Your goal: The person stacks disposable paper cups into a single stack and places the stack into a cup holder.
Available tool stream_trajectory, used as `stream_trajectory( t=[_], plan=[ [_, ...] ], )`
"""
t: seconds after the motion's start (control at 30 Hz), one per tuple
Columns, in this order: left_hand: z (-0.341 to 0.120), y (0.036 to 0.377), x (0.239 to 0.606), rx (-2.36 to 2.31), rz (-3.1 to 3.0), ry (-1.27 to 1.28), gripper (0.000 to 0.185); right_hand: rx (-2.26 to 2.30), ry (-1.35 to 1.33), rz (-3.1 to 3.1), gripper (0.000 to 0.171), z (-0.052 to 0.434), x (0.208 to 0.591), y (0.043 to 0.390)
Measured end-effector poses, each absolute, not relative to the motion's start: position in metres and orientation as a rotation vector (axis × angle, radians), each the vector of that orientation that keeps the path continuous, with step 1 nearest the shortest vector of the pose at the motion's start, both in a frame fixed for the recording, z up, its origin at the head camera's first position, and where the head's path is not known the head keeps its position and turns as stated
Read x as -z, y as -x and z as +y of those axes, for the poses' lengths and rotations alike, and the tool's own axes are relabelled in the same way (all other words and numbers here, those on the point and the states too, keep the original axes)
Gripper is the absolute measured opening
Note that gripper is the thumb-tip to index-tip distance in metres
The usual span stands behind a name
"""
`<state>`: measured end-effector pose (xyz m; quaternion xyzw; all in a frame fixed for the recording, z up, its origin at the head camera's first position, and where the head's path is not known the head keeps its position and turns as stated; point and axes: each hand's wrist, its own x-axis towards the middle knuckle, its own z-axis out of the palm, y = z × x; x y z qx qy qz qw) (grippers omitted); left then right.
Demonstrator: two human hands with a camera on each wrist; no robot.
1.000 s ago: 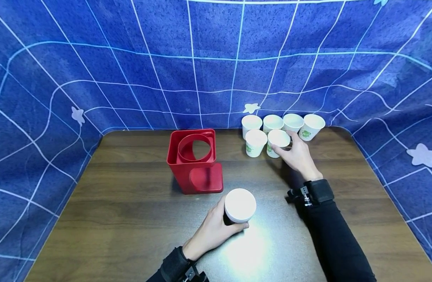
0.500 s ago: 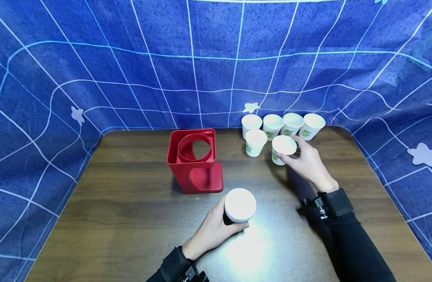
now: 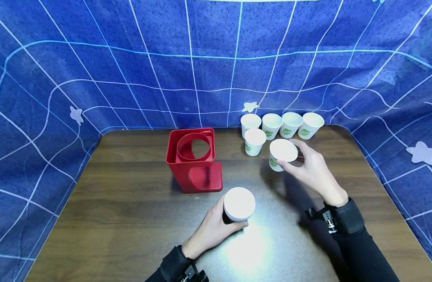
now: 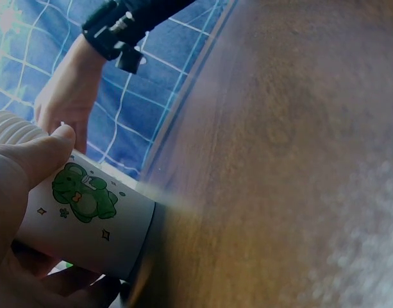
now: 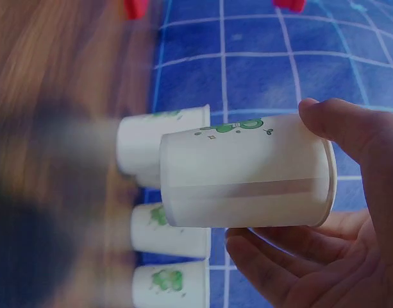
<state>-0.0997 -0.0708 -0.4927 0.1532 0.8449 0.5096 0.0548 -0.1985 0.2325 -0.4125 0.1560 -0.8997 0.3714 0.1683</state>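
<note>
Head view: right hand (image 3: pixel 313 170) pinches cup (image 3: pixel 282 154) at rim, lifted clear of worktop (image 3: pixel 131 219), centre-right. Left hand (image 3: pixel 212 229) grips near stack (image 3: pixel 239 204). Risk: light rim pinch, cup could slip.

Cup cluster (image 3: pixel 272 127) blocks far right, red holder (image 3: pixel 195 162) centre.

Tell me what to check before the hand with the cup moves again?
1. Right hand grips the lifted cup firmly, fingers round the rim: ok.
2. Lifted cup clear of the five cups by the cloth: ok.
3. Left hand holds the near cup steady on the table: ok.
4. Near cup's mouth faces up, open: ok.
5. Red holder stands apart from both hands: ok.
6. Lifted cup empty inside: cannot tell.
</note>
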Motion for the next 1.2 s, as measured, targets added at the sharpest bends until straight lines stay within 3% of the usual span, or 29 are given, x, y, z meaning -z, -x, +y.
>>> stream_trajectory(
  t=[0.67, 1.2],
  plan=[
    [-0.071, 0.101, 0.492, -1.538, 2.567, -0.463, 0.089, -1.106, -0.661, -2.483, 0.063, 0.194, 0.380, 0.164],
    [-0.071, 0.100, 0.493, -1.555, 2.566, -0.490, 0.087, -1.056, -0.839, -2.498, 0.073, 0.179, 0.370, 0.141]
  ],
)
